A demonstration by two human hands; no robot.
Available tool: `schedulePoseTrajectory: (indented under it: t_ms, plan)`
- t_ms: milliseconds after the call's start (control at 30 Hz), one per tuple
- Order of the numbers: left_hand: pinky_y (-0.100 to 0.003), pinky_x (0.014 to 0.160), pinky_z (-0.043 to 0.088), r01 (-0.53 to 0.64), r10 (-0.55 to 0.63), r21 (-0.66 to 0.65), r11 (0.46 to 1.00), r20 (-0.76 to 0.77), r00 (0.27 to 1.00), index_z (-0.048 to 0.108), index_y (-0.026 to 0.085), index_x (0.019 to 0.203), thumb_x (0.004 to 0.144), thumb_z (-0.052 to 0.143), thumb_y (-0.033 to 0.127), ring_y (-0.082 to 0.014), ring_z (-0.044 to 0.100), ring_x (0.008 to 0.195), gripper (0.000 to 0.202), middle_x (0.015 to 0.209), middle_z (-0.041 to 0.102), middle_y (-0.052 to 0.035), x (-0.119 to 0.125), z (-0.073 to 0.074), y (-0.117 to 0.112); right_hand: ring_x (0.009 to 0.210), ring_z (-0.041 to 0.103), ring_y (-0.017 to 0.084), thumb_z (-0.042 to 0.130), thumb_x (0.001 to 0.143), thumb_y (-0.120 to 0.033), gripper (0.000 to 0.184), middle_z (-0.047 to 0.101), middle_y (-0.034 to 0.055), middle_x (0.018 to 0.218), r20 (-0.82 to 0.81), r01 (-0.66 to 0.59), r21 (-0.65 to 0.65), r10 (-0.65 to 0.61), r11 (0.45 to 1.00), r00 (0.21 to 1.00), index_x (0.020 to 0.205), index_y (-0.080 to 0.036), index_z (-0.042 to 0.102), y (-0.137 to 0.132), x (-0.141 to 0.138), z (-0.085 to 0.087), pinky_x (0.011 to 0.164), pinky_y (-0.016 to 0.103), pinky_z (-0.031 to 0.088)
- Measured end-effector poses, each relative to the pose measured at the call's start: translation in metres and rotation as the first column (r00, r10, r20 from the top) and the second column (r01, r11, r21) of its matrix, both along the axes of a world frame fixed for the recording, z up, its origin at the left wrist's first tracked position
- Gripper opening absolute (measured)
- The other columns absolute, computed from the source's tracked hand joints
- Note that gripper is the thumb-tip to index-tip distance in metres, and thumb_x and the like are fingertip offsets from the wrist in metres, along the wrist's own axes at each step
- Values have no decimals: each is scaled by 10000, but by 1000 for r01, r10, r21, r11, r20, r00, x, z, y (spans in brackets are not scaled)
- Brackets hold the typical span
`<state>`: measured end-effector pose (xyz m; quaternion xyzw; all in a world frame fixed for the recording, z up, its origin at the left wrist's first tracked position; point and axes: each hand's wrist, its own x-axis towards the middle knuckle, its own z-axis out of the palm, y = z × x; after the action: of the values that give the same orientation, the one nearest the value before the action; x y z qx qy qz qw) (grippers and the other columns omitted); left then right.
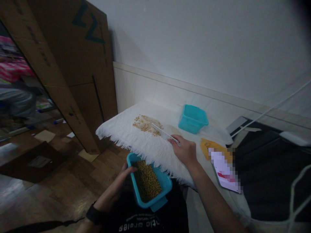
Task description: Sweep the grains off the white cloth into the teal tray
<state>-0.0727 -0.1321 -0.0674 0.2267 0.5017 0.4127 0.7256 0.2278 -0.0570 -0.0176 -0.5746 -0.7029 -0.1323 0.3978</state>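
My left hand grips the near-left rim of a teal plastic tub full of green-brown beans, holding it just below the edge of a white fringed cloth. My right hand rests on the cloth, fingers closed round a thin pale stick whose tip reaches a small pile of tan beans spread on the cloth. A second, empty-looking teal tub stands at the far side of the cloth near the wall.
A tall cardboard box leans against the wall on the left. An orange object and a white card lie right of my right hand. A dark surface and white cords fill the right. Wooden floor lies below left.
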Motion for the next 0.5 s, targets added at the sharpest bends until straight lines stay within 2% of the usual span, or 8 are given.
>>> schedulePoseTrajectory:
  t_ms: [100, 267, 367, 500]
  plan:
    - [-567, 1034, 620, -24, 24, 19, 1000, -4, 1000, 624, 315, 1548, 702, 962, 462, -419, 772, 1249, 923, 1358, 809, -172, 2, -13, 0, 799, 851, 265, 663, 1031, -363, 239, 897, 94, 947, -40, 5, -40, -7, 999, 999, 1017, -256, 877, 1, 3, 6, 713, 311, 578]
    - [-545, 1099, 610, -28, 22, 90, 996, 63, 998, 621, 292, 1559, 777, 895, 461, -398, 783, 1237, 846, 1355, 830, -136, 10, -36, 2, 598, 759, 258, 623, 1055, -512, 365, 796, 74, 674, -83, 129, -1, -129, 992, 988, 921, -261, 851, -17, 18, 15, 607, 315, 502]
    - [-541, 1116, 606, -31, 27, 106, 994, 38, 999, 604, 297, 1561, 755, 890, 429, -392, 781, 1238, 865, 1336, 828, -125, 13, -39, 4, 578, 744, 256, 573, 1078, -558, 420, 772, 62, 647, -56, 141, 5, -141, 990, 988, 903, -281, 835, -33, 22, 11, 600, 314, 485]
    - [-569, 1150, 582, 17, -19, 59, 998, 18, 1000, 581, 306, 1557, 786, 869, 413, -391, 756, 1297, 830, 1359, 809, -123, 5, -32, -6, 583, 755, 252, 547, 1096, -575, 460, 784, 70, 663, -55, 125, 18, -124, 992, 991, 885, -283, 832, -44, 15, 3, 602, 314, 501]
